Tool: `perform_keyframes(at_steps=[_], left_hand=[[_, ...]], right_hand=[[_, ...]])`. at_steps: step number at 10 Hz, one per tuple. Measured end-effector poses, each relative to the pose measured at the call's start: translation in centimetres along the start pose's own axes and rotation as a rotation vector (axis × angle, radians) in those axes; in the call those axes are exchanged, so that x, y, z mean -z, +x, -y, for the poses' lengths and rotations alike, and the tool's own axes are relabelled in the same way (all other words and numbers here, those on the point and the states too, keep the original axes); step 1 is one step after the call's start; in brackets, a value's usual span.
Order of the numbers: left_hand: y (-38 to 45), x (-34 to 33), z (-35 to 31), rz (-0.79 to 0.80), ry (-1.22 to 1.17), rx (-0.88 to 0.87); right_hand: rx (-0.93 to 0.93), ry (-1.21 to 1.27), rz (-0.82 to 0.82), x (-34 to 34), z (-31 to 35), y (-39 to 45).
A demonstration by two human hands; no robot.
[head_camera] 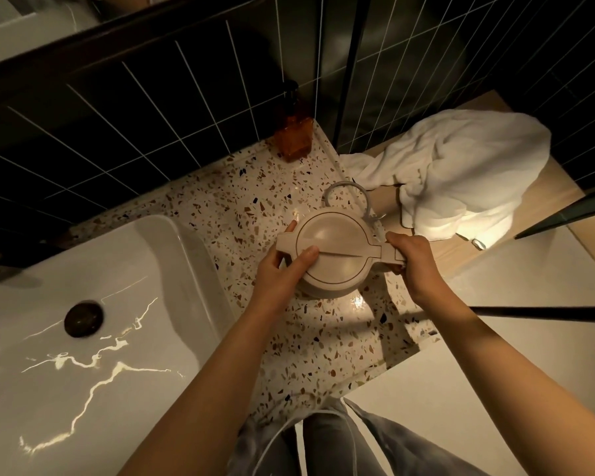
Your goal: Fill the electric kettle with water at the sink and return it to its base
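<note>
Both hands are on the round beige plastic electric kettle (334,259), which sits low over the speckled terrazzo worktop (227,214). The right hand (411,261) is wrapped shut around the kettle's handle, fingers curled under it, while the left hand (282,269) cups the spout side of the body, thumb laid flat across the closed lid. Whether the kettle rests on its base or hangs just above it, the hands and the body hide that; no base shows, though a pale grey power cord (349,187) loops up just beyond the kettle, away from both hands. Out past the left hand lies the white ceramic sink basin (93,269) with its dark round drain plug (84,319); no tap is in view. Beyond the right hand a crumpled white towel (461,166) spills over a pale wooden ledge (529,214), and an amber glass pump bottle (294,137) stands further off against the dark tiled wall. Which step is this? With the lid shut and the cord right there, it reads either as lifting off to fill or as settling back; the water level is hidden. If filling is ahead, the next move calls for a carry across to the left over the basin and a thumb to free that lid.
</note>
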State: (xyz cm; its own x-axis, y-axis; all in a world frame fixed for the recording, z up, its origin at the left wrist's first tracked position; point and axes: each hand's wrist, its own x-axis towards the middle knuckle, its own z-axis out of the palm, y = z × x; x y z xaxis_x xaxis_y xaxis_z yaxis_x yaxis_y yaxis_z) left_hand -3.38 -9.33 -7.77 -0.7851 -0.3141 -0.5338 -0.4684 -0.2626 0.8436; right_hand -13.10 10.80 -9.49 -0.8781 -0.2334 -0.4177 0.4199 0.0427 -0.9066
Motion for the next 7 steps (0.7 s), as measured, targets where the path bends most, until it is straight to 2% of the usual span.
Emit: perform_keyframes(at_steps=[1, 3, 4, 6, 7], left_hand=[[-0.2, -0.1, 0.2, -0.022, 0.022, 0.002], [-1.7, -1.5, -0.3, -0.171, -0.005, -0.003], [-2.8, -2.6, -0.6, -0.236, 0.010, -0.016], [-6.8, -2.4, -0.1, -0.250, -0.023, -0.006], [-8.8, -2.2, 0.1, -0.242, -0.040, 0.020]], right_hand=[[0.009, -0.061, 0.011, 0.1, 0.4, -0.1], [0.020, -0.185, 0.034, 0.0, 1.8, -1.1], [0.082, -0.318, 0.016, 0.6, 2.3, -1.8], [0.141, -0.485, -0.038, 1.8, 2.8, -4.4], [0.175, -0.531, -0.123, 2.2, 2.8, -6.4]])
